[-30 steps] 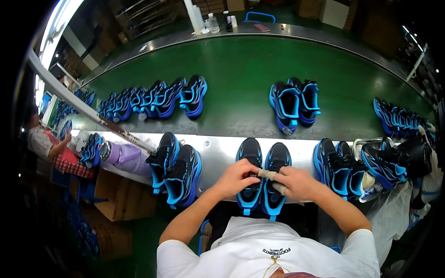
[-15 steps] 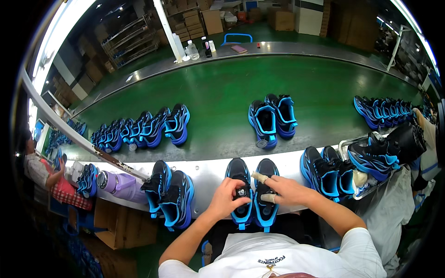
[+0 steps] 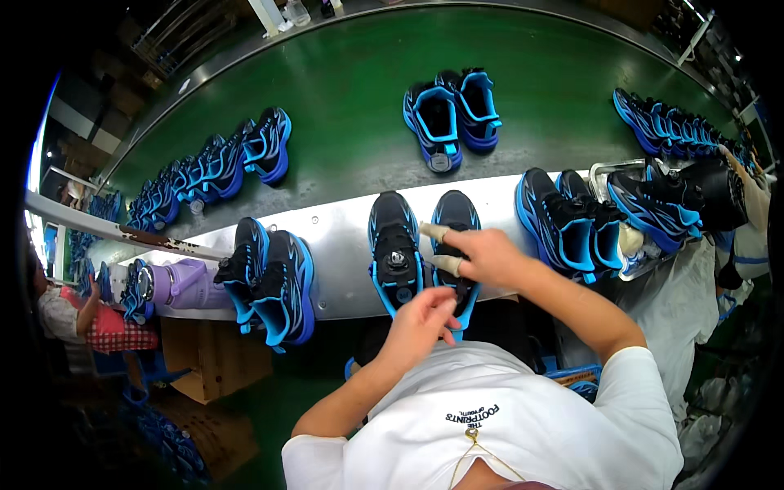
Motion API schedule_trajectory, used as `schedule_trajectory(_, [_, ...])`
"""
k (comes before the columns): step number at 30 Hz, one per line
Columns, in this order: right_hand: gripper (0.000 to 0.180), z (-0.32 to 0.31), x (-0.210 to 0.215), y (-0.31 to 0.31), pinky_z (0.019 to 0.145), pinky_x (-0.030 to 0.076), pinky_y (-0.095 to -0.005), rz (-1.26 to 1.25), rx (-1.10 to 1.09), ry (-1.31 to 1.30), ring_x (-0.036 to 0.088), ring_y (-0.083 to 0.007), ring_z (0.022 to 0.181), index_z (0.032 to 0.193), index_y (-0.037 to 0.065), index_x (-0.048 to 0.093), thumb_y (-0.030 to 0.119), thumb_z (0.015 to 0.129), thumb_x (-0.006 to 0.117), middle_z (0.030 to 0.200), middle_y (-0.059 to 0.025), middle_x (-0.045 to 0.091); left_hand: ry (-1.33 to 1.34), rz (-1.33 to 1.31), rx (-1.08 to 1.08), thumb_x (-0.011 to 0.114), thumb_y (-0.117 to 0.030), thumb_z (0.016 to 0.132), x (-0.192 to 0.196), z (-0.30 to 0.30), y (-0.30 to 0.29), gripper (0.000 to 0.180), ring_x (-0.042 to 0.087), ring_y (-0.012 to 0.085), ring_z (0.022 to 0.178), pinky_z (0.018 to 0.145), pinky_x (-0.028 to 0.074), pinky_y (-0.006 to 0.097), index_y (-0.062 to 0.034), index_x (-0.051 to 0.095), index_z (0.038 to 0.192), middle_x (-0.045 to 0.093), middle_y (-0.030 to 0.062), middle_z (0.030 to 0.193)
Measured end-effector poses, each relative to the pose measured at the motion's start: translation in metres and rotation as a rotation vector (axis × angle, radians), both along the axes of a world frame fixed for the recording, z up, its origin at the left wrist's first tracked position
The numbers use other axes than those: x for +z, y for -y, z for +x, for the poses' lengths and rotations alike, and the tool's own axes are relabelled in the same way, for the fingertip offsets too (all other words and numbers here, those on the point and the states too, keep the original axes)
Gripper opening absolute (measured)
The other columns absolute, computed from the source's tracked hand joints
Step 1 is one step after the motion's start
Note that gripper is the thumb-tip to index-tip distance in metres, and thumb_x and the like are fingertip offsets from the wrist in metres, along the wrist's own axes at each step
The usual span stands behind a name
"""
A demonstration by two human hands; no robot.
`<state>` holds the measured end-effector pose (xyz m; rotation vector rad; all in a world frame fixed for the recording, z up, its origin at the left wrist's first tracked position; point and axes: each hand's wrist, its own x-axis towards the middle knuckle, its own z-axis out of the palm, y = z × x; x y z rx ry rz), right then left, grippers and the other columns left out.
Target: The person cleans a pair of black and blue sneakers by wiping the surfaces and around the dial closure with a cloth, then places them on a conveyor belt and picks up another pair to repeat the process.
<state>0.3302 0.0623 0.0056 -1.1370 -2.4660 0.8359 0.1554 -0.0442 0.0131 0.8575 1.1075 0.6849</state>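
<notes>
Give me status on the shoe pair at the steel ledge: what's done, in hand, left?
Done: the left shoe sits untouched on the steel ledge, its dial visible. In hand: the right hand presses on the right shoe, and the left hand is at its heel end. Left: two more pairs on the ledge.

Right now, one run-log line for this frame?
left hand: at heel of right shoe | right hand: on same shoe | left shoe: beside, untouched | ledge
</notes>
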Motion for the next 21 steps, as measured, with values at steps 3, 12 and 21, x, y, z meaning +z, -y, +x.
schedule_trajectory(3, [0.059, 0.01, 0.009, -0.008, 0.065, 0.049, -0.0427, -0.003, 0.139, -0.048, 0.062, -0.0335, 0.071, 0.146, 0.029, 0.043, 0.033, 0.089, 0.061, 0.077, -0.0123, 0.061, 0.167, -0.176, 0.064, 0.048, -0.015, 0.102, -0.006, 0.005, -0.009, 0.029, 0.066, 0.0174, 0.085, 0.066, 0.054, 0.027, 0.006, 0.054, 0.121, 0.063, 0.0133, 0.108])
schedule_trajectory(12, [0.056, 0.013, -0.004, -0.012, 0.057, 0.048, -0.0423, 0.065, 0.178, -0.16, 0.061, -0.031, 0.061, 0.139, 0.028, 0.053, 0.037, 0.086, 0.065, 0.068, -0.0058, 0.059, 0.334, -0.228, 0.232, 0.049, -0.013, 0.101, -0.027, 0.029, -0.011, 0.023, 0.066, 0.0212, 0.102, 0.075, 0.056, 0.029, 0.0039, 0.058, 0.116, 0.065, 0.0153, 0.113])
schedule_trajectory(21, [0.063, 0.02, -0.003, -0.013, 0.061, 0.046, -0.0402, -0.086, 0.228, -0.128, 0.059, -0.029, 0.068, 0.142, 0.028, 0.049, 0.032, 0.082, 0.069, 0.076, -0.0097, 0.056, 0.372, -0.269, 0.284, 0.048, -0.014, 0.102, -0.014, 0.033, -0.01, 0.024, 0.066, 0.024, 0.105, 0.074, 0.057, 0.03, 0.0035, 0.058, 0.116, 0.065, 0.0144, 0.112])
